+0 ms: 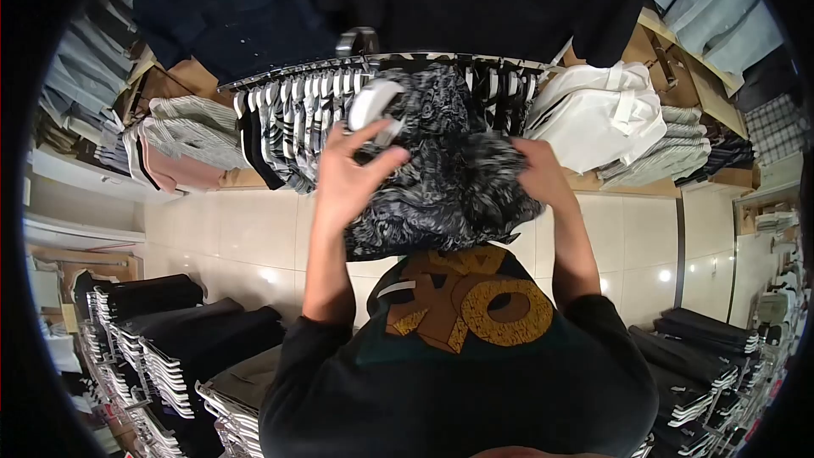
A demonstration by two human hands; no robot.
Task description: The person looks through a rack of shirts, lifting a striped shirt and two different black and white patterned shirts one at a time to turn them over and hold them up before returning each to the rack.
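Observation:
A black garment with a white leafy pattern [441, 178] is held up in front of my chest. At its upper left is a white hanger [376, 106], blurred by motion. My left hand [352, 170] is at the garment's left side just below the hanger, thumb and fingers spread apart. On the right, my right hand [543, 171] grips the garment's edge, its fingertips partly hidden in the cloth.
Behind the garment, a rail [297, 70] carries patterned shirts on white hangers. White clothes [593, 114] hang to its right, striped and pink ones [191, 140] to its left. Dark trousers [203, 331] hang on racks at the lower left and lower right [695, 356].

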